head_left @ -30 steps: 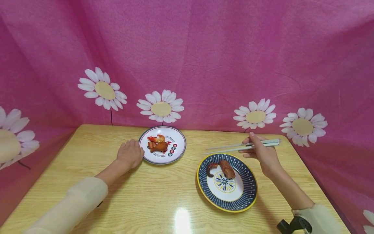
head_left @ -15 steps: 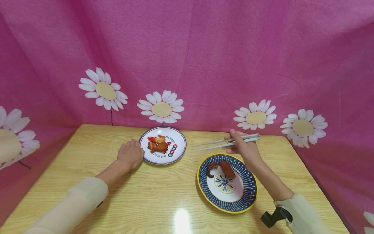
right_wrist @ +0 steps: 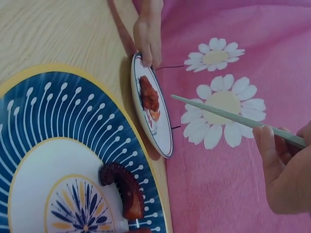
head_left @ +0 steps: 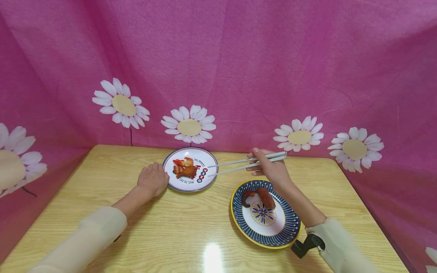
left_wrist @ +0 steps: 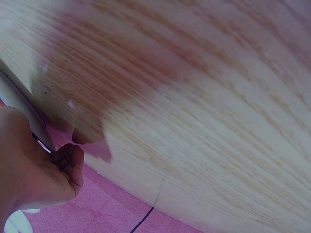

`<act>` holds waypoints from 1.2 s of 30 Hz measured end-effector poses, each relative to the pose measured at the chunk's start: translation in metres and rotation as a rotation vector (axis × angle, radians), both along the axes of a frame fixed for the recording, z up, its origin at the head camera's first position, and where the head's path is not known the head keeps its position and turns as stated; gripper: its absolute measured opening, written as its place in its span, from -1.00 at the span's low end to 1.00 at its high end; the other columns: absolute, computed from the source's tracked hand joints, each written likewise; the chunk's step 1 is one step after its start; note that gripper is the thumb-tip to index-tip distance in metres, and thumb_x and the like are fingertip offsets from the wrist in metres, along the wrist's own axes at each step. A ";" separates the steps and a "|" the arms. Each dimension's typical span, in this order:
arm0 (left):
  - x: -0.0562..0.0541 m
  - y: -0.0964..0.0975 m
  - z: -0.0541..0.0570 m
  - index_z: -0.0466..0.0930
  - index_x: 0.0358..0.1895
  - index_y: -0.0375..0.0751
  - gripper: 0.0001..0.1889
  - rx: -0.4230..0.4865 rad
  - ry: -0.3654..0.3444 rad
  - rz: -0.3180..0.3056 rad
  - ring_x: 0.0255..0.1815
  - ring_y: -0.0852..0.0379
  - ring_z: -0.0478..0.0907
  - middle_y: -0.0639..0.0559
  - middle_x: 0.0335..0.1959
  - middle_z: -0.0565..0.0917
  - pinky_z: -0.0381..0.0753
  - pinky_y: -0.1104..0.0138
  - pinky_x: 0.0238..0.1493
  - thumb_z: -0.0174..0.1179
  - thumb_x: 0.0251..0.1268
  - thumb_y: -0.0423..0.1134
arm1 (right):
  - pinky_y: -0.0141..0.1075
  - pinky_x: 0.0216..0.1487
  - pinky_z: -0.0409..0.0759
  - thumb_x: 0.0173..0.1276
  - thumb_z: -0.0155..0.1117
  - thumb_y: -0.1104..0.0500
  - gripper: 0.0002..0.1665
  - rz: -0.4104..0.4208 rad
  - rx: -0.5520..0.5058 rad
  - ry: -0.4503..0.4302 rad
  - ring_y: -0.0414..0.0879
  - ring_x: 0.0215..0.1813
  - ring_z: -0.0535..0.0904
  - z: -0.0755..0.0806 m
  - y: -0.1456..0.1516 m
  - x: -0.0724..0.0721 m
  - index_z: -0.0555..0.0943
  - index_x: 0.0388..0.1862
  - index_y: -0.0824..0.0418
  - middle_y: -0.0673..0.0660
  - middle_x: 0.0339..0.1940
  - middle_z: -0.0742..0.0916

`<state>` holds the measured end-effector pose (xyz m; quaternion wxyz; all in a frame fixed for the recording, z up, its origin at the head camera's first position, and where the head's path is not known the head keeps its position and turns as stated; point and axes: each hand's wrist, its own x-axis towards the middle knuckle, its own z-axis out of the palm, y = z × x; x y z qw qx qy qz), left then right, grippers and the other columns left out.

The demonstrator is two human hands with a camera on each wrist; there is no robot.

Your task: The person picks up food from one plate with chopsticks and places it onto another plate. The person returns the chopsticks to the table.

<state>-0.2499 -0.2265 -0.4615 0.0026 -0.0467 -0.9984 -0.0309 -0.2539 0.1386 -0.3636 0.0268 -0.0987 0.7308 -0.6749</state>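
Observation:
My left hand (head_left: 153, 179) grips the left rim of a white plate (head_left: 177, 182), its thumb on top in the right wrist view. On that plate lie a shrimp (head_left: 183, 162) and some brown food pieces (head_left: 186, 171). My right hand (head_left: 273, 171) holds a pair of pale chopsticks (head_left: 235, 169) with spread tips above the white plate's right edge. Nothing is between the tips. Below the right forearm sits a blue-patterned plate (head_left: 288, 225) with a yellow rim. It bears a dark curled octopus tentacle (head_left: 244, 201) and a thick brown piece of food (head_left: 266, 198).
Both plates stand on a light wooden table (head_left: 164, 235). A pink cloth (head_left: 239, 76) with daisies hangs behind the table and at its sides. On the right wrist sits a black strapped device (head_left: 304, 246).
My right hand has moved left with the chopsticks, from over the blue plate's far side to where their tips reach the white plate. The left hand stays put.

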 end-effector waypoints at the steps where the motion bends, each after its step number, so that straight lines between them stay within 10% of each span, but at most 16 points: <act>1: 0.000 0.000 0.000 0.41 -0.11 -0.57 -0.60 -0.002 0.000 0.000 -0.17 -0.16 0.41 -0.22 -0.30 0.37 0.44 0.01 -0.05 -0.19 0.52 -0.18 | -0.22 -0.30 0.70 0.57 0.09 0.04 -0.46 0.002 0.000 0.004 -0.13 -0.36 0.75 0.000 -0.002 0.000 0.57 -0.02 0.59 0.08 -0.37 0.73; 36: 0.001 0.001 0.000 0.43 -0.10 -0.58 -0.60 0.002 0.012 -0.004 -0.14 -0.19 0.43 -0.23 -0.29 0.38 0.43 0.00 -0.03 -0.18 0.51 -0.19 | -0.25 -0.43 0.68 0.56 0.07 0.15 -0.59 0.014 0.053 0.041 0.07 -0.38 0.76 -0.025 -0.079 -0.027 0.64 -0.13 0.53 0.18 -0.47 0.72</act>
